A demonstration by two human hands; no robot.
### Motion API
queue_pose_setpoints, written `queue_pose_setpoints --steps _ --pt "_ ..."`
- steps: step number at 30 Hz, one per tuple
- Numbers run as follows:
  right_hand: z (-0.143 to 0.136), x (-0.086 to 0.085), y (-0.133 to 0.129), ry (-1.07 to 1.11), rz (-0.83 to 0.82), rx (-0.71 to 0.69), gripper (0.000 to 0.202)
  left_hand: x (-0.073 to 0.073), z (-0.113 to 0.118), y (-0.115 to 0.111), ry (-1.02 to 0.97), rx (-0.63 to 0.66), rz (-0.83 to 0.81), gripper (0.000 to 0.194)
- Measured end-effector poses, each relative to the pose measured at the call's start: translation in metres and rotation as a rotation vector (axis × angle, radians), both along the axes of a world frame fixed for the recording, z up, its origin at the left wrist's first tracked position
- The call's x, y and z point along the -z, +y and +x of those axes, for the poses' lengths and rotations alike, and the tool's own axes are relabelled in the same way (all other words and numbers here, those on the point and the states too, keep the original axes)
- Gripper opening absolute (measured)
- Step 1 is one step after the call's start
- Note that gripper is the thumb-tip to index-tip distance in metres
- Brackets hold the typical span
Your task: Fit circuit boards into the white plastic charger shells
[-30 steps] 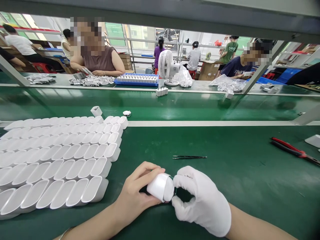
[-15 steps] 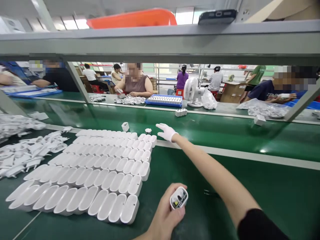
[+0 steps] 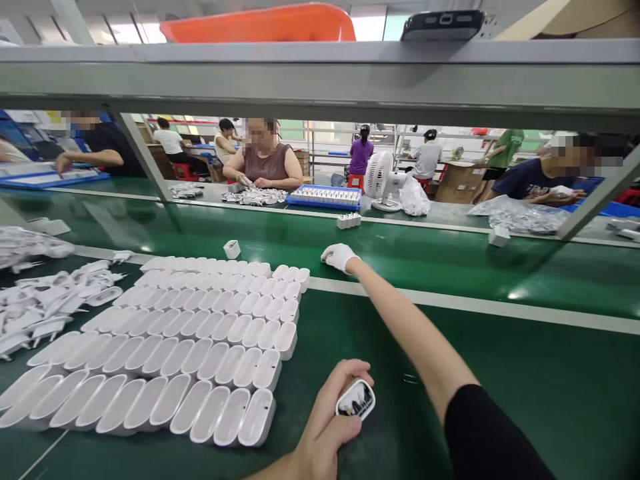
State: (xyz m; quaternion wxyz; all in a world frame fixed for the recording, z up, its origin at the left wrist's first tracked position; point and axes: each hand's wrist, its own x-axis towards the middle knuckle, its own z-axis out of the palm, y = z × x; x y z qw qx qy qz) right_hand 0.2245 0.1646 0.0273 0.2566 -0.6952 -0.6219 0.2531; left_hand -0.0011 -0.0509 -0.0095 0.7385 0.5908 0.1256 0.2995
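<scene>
My bare left hand (image 3: pixel 327 420) is closed around a white oval plastic charger housing (image 3: pixel 356 400), its open end facing up. Dark electronic components show inside it. Farther forward, over the green belt, my right hand (image 3: pixel 339 257) wears a white glove, its fingers bent together. A dark edge of a small part (image 3: pixel 324 259) shows at the fingertips; the rest is hidden by the glove. Left of my hands stand rows of white oval housings (image 3: pixel 257 417), open side up and packed close together.
White plastic pieces (image 3: pixel 45 303) lie heaped at far left. On the belt (image 3: pixel 425 257) are a single white block (image 3: pixel 231 249) and a small group of white blocks (image 3: pixel 349 221). Across it are co-workers, a blue tray (image 3: pixel 325 205) and a fan (image 3: pixel 383 180). A shelf (image 3: pixel 300 83) spans overhead.
My right hand's fingers have closed, and the small round white-and-dark part beside them has gone from the belt. Blocks on the belt have shifted left. The left hand still holds the housing.
</scene>
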Motion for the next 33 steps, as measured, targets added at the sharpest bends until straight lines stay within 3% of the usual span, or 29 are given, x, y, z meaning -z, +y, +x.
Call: queue_pose_setpoints --steps 3,6,11,14,16,20,24,29,33 --pt "0.029 -0.005 -0.063 0.027 0.062 0.039 0.012 -0.004 -0.002 -0.006 0.024 -0.007 0.098 0.047" --pt "0.037 -0.003 -0.147 0.031 0.102 0.035 0.018 -0.013 -0.004 -0.010 0.139 -0.027 0.314 0.045" --pt "0.009 0.002 -0.285 -0.035 0.155 0.042 0.028 -0.023 -0.005 -0.016 0.316 0.024 0.537 0.058" --pt "-0.018 -0.001 -0.336 0.142 0.257 0.043 0.042 -0.022 -0.003 -0.021 0.333 0.103 0.472 0.064" --pt "-0.034 -0.002 -0.351 0.383 0.229 0.053 0.052 -0.020 -0.001 -0.024 0.325 0.153 0.322 0.070" --pt "-0.056 0.010 -0.354 0.747 0.133 0.057 0.064 -0.013 0.006 -0.025 0.256 0.225 -0.046 0.088" --pt "-0.062 0.029 -0.354 1.023 0.084 0.158 0.076 -0.011 0.011 -0.023 0.207 0.239 -0.322 0.078" --pt "-0.064 0.030 -0.357 1.133 0.047 0.265 0.075 -0.018 0.010 -0.021 0.167 0.234 -0.366 0.049" --pt "-0.064 0.026 -0.356 1.140 0.062 0.242 0.068 -0.019 0.008 -0.021 0.166 0.243 -0.372 0.045"
